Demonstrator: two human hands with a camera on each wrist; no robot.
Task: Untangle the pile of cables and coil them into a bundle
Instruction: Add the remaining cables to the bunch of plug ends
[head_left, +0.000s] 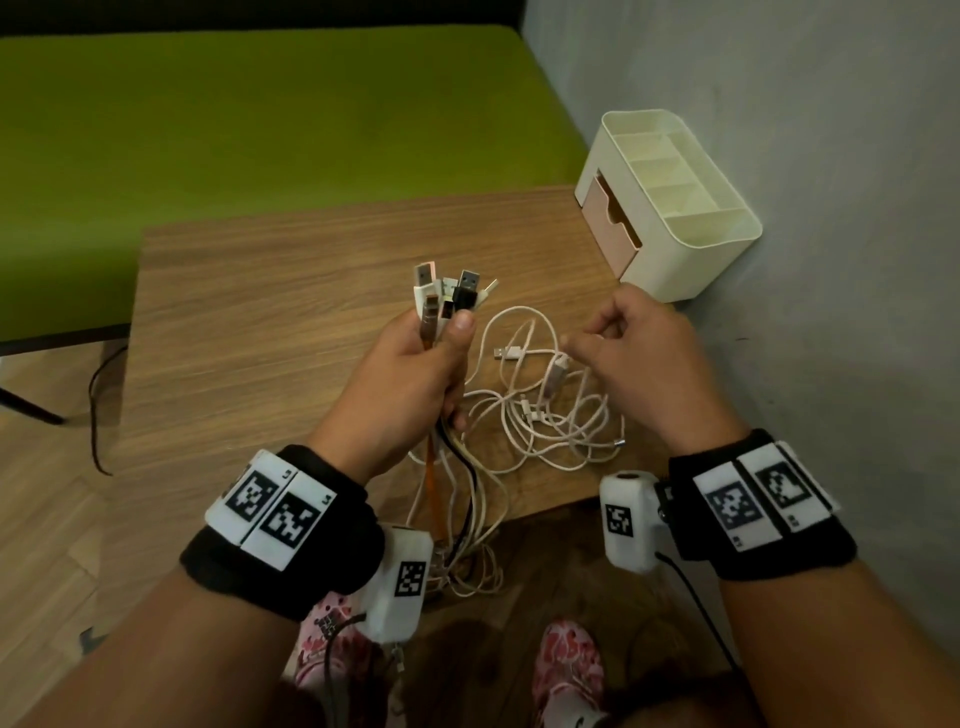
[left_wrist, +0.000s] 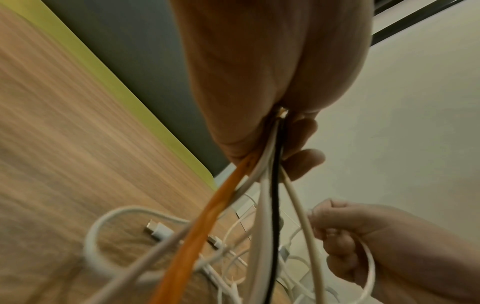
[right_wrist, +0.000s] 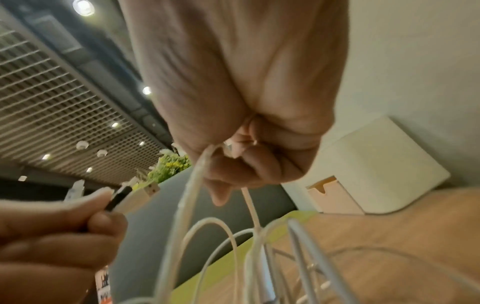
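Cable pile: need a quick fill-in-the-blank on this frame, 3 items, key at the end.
1. The left hand grips a bunch of cables with the plug ends pointing ____.
2. One cable in that bunch is black, one is ____, the rest whitish.
3. The right hand pinches a ____ cable above the tangled pile on the wooden table.

Missing words: up; orange; white

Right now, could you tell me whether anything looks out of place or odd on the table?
Mainly the white cables: a loose tangle on the table, with strands trailing off its near edge. The organizer's drawer also sits slightly open.
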